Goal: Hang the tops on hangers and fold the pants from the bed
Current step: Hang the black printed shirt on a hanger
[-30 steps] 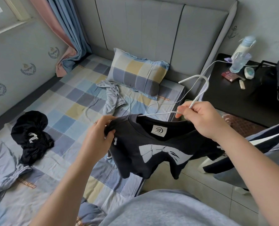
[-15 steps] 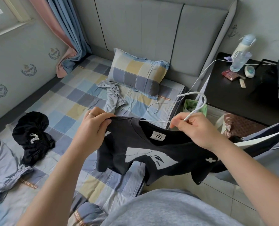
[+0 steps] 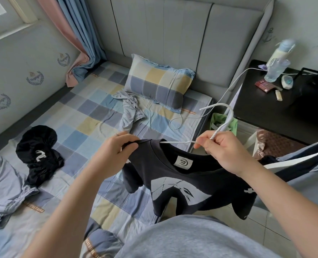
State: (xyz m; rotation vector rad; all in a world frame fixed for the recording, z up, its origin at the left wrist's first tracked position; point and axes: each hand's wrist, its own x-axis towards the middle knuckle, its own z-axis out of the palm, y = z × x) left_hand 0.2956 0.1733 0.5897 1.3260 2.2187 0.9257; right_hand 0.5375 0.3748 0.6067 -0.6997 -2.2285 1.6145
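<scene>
Pillow (image 3: 160, 84) on the bed (image 3: 83, 116) against the headboard (image 3: 173, 34), crumpled garment (image 3: 130, 108) just before it, bunched garment (image 3: 39, 155) left on the bed, desk (image 3: 266, 112) right of the bed carrying a bottle (image 3: 277, 64), T-shirt (image 3: 182, 183) and hanger (image 3: 227, 116) between left hand (image 3: 115, 148) and right hand (image 3: 223, 149) over the bed's right edge

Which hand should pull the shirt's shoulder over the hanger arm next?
Probably the left. The left hand pinches the black T-shirt at its shoulder, right beside the exposed arm of the white hanger; the right hand grips the hanger below its hook, steadying it.

Left hand (image 3: 115, 153) raised the black top's (image 3: 173, 179) shoulder to the hanger (image 3: 224, 125).
</scene>
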